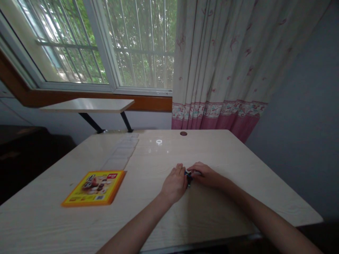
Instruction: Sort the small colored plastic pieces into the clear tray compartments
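Observation:
My left hand and my right hand meet over the middle of a pale wooden table. Between them sits a small dark blue object, mostly hidden by the fingers. Both hands curl around it, fingers closed on its sides. I cannot make out what the object is.
A yellow-orange box lies flat on the table to the left. Behind it runs a row of pale cards towards the far edge. A cable hole sits at the back. A window, a small shelf and a curtain stand beyond.

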### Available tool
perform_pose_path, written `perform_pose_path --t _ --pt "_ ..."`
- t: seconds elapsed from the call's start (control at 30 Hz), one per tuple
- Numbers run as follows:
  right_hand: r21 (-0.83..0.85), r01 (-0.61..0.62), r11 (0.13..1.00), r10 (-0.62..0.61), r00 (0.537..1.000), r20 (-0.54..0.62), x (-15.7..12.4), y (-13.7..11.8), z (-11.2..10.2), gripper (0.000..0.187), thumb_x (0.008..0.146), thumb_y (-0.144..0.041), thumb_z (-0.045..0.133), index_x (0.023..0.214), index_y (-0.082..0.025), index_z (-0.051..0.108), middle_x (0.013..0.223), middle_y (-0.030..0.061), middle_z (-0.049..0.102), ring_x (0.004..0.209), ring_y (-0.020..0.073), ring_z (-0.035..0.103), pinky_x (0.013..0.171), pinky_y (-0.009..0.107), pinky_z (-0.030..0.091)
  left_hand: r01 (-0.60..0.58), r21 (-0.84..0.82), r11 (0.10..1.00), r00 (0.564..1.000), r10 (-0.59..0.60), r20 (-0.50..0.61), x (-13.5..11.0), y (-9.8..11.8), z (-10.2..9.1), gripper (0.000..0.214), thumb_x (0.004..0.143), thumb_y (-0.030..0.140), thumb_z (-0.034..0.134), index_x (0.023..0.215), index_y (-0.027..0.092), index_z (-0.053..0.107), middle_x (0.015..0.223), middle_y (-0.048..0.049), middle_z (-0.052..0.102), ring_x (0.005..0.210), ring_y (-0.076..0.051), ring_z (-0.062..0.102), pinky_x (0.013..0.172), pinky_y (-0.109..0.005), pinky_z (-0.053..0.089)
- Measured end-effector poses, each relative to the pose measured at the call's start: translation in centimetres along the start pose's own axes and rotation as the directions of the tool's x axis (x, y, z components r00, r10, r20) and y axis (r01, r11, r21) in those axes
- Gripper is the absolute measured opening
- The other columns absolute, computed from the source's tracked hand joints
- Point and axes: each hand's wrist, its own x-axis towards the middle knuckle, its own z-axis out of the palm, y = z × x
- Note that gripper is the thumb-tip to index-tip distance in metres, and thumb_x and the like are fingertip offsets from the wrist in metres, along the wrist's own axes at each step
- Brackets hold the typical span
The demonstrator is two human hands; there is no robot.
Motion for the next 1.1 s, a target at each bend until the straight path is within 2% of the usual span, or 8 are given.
perform_pose_path --t 0.17,0.53,0.67,0.8,0.9,0.97,1.03,1.1 --pt "0.051 -0.001 0.999 -0.001 0.999 0.052 -0.3 -0.2 -0.4 0.046 0.07 -0.037 0.068 0.11 -0.019 0.056 0.098 0.0059 0.061 0.09 0.018 0.055 0.083 0.03 0.044 0.012 -0.019 1.0 1.0 -0.012 -0.007 0.0 0.4 -0.1 0.035 0.086 0.019 0.031 0.115 0.008 0.048 0.127 -0.0207 0.047 0.121 -0.028 0.042 0.099 -0.047 0.037" --pt "0.064 -0.006 0.998 0.004 1.0 0.02 -0.3 -0.4 0.0 0.039 0.069 -0.031 0.067 0.105 -0.019 0.057 0.095 0.0055 0.061 0.088 0.0193 0.056 0.08 0.032 0.045 0.077 0.017 0.997 0.996 -0.076 -0.042 0.1 1.4 0.0 0.036 0.086 0.019 0.034 0.115 0.005 0.05 0.125 -0.0201 0.05 0.119 -0.028 0.045 0.098 -0.044 0.039" --pt "0.061 -0.001 0.998 -0.001 1.0 0.029 -0.3 0.0 0.0 0.039 0.069 -0.032 0.067 0.104 -0.019 0.057 0.094 0.0054 0.06 0.087 0.0191 0.055 0.079 0.031 0.044 0.084 -0.071 0.994 0.993 -0.089 -0.074 0.1 0.9 0.2 0.037 0.089 0.026 0.032 0.116 0.007 0.05 0.124 -0.0183 0.051 0.119 -0.026 0.045 0.099 -0.043 0.039" --pt "0.069 -0.016 0.997 0.013 0.999 0.048 -0.3 0.0 -0.3 0.041 0.07 -0.034 0.067 0.106 -0.018 0.056 0.095 0.0058 0.061 0.087 0.0184 0.055 0.079 0.03 0.044 0.064 -0.253 0.965 0.987 -0.099 -0.13 0.2 0.2 -0.1 0.04 0.092 0.031 0.026 0.116 0.01 0.05 0.122 -0.0156 0.053 0.117 -0.022 0.047 0.099 -0.04 0.039" --pt "0.093 -0.051 0.994 0.045 0.996 0.072 -0.2 -0.2 -0.5 0.04 0.072 -0.035 0.065 0.108 -0.019 0.056 0.098 0.0059 0.061 0.088 0.0181 0.056 0.08 0.031 0.044 0.05 -0.36 0.932 0.985 -0.105 -0.134 0.5 -0.6 -1.8 0.042 0.092 0.034 0.024 0.111 0.012 0.054 0.117 -0.0133 0.057 0.113 -0.02 0.05 0.098 -0.037 0.038" --pt "0.104 -0.073 0.992 0.065 0.995 0.079 -0.2 -0.3 -0.6 0.038 0.074 -0.034 0.064 0.107 -0.019 0.056 0.099 0.006 0.061 0.089 0.0181 0.056 0.081 0.031 0.044 0.054 -0.385 0.921 0.992 -0.094 -0.086 0.6 -1.5 -3.7 0.043 0.091 0.036 0.024 0.103 0.014 0.059 0.107 -0.0112 0.062 0.105 -0.019 0.055 0.094 -0.033 0.04" --pt "0.107 -0.087 0.991 0.078 0.993 0.083 -0.1 -0.4 -0.6 0.036 0.074 -0.033 0.063 0.107 -0.018 0.057 0.099 0.0062 0.061 0.089 0.0182 0.056 0.081 0.031 0.044 0.114 -0.362 0.925 0.993 -0.12 0.004 0.5 -2.9 -6.0 0.043 0.09 0.036 0.025 0.095 0.014 0.062 0.096 -0.0099 0.065 0.092 -0.019 0.059 0.085 -0.031 0.044" --pt "0.103 -0.095 0.99 0.086 0.992 0.088 -0.1 -0.4 -0.7 0.036 0.075 -0.032 0.062 0.108 -0.018 0.057 0.099 0.0065 0.061 0.09 0.0182 0.056 0.081 0.031 0.044 0.189 -0.299 0.935 0.982 -0.185 0.043 -0.2 -4.8 -8.3 0.039 0.087 0.037 0.032 0.095 0.015 0.063 0.096 -0.0095 0.066 0.092 -0.021 0.059 0.084 -0.03 0.044"
